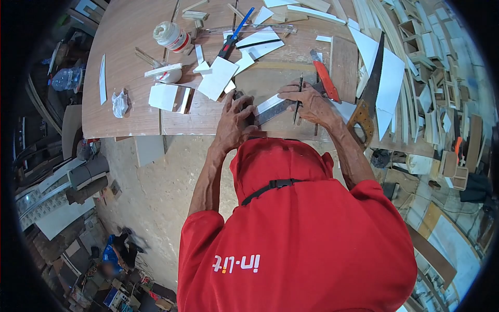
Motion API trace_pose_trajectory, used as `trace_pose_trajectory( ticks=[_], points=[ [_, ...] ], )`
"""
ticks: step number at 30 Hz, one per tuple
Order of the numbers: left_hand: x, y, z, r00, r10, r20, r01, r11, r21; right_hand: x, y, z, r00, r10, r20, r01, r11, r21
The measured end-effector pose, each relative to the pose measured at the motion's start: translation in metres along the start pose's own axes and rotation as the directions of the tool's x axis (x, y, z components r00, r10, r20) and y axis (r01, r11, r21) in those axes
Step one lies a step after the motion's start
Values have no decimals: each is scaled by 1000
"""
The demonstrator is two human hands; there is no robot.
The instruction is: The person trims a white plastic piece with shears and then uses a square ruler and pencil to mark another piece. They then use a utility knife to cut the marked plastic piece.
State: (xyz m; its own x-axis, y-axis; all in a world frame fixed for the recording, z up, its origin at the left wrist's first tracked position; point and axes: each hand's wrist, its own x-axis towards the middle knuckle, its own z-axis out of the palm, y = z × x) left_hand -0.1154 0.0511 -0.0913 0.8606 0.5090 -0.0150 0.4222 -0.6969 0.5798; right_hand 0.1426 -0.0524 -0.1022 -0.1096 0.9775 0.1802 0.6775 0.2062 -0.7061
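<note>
My left hand (pixel 236 120) presses down on the dark end of a metal ruler (pixel 274 105) that lies slanted on a wooden board (pixel 275 78) near the bench's front edge. My right hand (pixel 310 103) rests at the ruler's other end and grips a thin dark pencil (pixel 298 99), held upright with its tip on the board beside the ruler's edge. Both arms reach forward from a red shirt (pixel 296 229) that fills the lower part of the view.
A handsaw (pixel 370 88) and a red-handled knife (pixel 326 80) lie right of my right hand. White offcuts (pixel 217 78), a glue jar (pixel 171 36), a blue-handled tool (pixel 236 32) and crumpled paper (pixel 119 102) lie on the bench (pixel 125 62). Wood strips (pixel 416 67) are piled at right.
</note>
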Motion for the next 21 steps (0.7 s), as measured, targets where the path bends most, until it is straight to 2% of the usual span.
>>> trace_pose_trajectory(
  ticks=[17, 21],
  points=[
    [1, -2, 3, 1000, -13, -6, 14, 998, 56, 3, -5, -4, 1000, 19, 20, -19, 1000, -1],
    [2, 0, -1, 1000, -8, 9, 7, 999, 52, 5, -1, -4, 999, 19, 38, -22, 997, 69]
  ],
)
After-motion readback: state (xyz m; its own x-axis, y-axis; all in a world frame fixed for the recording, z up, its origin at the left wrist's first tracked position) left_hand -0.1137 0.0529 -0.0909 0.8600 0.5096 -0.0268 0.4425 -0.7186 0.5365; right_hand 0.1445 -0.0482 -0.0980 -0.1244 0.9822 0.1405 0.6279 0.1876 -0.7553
